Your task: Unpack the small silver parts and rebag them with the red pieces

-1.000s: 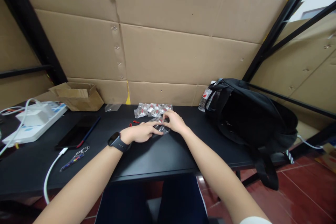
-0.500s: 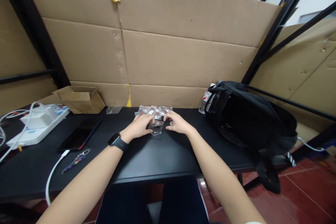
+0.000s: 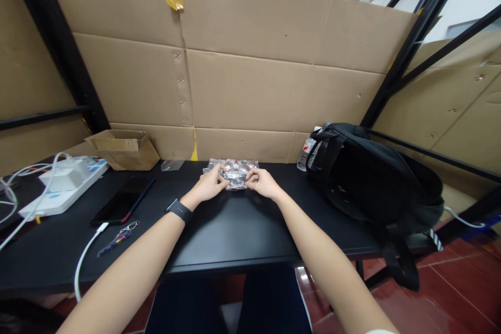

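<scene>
Both my hands meet over a small clear plastic bag (image 3: pixel 236 183) at the far middle of the black table (image 3: pixel 242 229). My left hand (image 3: pixel 211 183), with a black watch on its wrist, pinches the bag's left edge. My right hand (image 3: pixel 261 182) pinches its right edge. Just behind the bag lies a pile of similar clear packets with red and white parts (image 3: pixel 234 166) against the cardboard wall.
A black backpack (image 3: pixel 371 177) with a water bottle (image 3: pixel 306 152) beside it fills the table's right side. At the left lie a dark phone (image 3: pixel 123 200), a keyring (image 3: pixel 117 236), a white cable (image 3: pixel 84 258), a power strip with chargers (image 3: pixel 62 185) and an open cardboard box (image 3: pixel 125 148).
Both hands carried the small clear bag away from me, up to the pile of packets. The red bits seen on the table earlier are now out of sight behind my left hand.
</scene>
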A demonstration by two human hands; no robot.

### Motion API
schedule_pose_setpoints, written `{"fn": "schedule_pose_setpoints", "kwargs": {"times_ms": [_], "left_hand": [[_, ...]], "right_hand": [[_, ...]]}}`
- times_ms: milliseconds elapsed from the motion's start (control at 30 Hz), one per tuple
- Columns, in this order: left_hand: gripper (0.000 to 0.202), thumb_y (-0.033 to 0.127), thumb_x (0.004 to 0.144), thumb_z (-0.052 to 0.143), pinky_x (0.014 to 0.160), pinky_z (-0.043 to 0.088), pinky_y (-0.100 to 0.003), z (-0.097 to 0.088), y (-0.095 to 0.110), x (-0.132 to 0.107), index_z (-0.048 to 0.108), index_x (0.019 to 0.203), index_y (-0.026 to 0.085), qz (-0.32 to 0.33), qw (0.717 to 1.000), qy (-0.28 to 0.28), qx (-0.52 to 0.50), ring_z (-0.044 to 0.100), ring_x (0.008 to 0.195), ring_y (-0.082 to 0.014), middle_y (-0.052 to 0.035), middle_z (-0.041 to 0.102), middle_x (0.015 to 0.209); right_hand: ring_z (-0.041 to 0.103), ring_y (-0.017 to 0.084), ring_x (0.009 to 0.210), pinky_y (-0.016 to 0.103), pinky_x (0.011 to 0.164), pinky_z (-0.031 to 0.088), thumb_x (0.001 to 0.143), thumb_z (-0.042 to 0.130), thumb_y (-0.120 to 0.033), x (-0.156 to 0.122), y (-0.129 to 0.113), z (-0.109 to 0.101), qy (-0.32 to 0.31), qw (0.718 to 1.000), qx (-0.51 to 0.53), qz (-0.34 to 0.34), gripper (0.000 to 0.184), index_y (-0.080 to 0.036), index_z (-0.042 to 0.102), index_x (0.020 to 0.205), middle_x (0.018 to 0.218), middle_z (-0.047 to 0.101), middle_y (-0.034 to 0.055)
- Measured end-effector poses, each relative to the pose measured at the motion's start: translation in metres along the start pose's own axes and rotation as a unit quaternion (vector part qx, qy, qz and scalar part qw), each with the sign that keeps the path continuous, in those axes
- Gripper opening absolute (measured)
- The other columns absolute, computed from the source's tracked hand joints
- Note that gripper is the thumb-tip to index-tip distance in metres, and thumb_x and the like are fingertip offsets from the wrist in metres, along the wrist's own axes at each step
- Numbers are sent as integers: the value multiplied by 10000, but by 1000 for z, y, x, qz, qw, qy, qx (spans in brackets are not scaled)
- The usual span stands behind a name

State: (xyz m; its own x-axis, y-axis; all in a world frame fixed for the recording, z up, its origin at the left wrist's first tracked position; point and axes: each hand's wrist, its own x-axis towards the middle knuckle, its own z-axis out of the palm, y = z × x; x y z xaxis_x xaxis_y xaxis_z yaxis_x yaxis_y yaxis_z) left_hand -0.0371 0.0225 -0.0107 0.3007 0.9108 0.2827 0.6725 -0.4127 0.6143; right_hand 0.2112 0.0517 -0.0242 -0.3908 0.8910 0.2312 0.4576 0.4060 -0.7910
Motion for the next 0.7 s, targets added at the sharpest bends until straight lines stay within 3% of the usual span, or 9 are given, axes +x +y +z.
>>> {"fn": "schedule_pose_setpoints", "kwargs": {"times_ms": [133,300,400,500,567,700], "left_hand": [[374,303,888,568,862,415,-348,8,5,0,432,1235,271,-27,999,11,40,719,916,-228,43,773,807],[169,300,933,516,904,377,-370,19,7,-1,639,1046,272,3,993,-8,121,684,912,-220,9,752,849],[238,359,960,490,933,370,-415,23,6,-1,713,1007,291,30,985,-2,167,620,1081,-272,-47,724,1039],[321,529,938,523,984,358,-474,25,3,-2,737,1012,301,47,983,4,178,541,1195,-327,-71,676,1201],[345,575,859,630,1014,348,-489,25,0,-2,733,1023,289,57,983,-8,175,526,1212,-343,-73,680,1207],[266,421,858,667,1004,358,-460,25,-2,-1,715,1081,285,60,984,-2,167,574,1178,-320,-63,723,1134]], "right_hand": [[624,121,573,210,620,460,745,667,-118,-3,-1,1,-21,1000,-15,6,494,-225,538,1210,705,720,-53],[593,122,678,234,725,455,797,555,-40,-7,-7,-1,-50,981,-173,-70,322,-209,707,1024,788,676,-4],[598,185,917,293,869,468,752,666,-61,-7,-5,3,-46,966,-232,-105,339,-206,724,1053,1041,650,65],[544,249,1114,371,973,436,770,757,-171,-5,-2,9,-27,958,-258,-119,296,-220,714,1060,1191,623,87],[562,247,1099,377,959,431,829,736,-225,-4,-2,11,-24,958,-260,-115,215,-226,714,1043,1144,666,74],[645,197,892,298,828,446,934,612,-261,-3,-6,7,-29,967,-227,-113,156,-207,727,1024,970,736,62]]}}
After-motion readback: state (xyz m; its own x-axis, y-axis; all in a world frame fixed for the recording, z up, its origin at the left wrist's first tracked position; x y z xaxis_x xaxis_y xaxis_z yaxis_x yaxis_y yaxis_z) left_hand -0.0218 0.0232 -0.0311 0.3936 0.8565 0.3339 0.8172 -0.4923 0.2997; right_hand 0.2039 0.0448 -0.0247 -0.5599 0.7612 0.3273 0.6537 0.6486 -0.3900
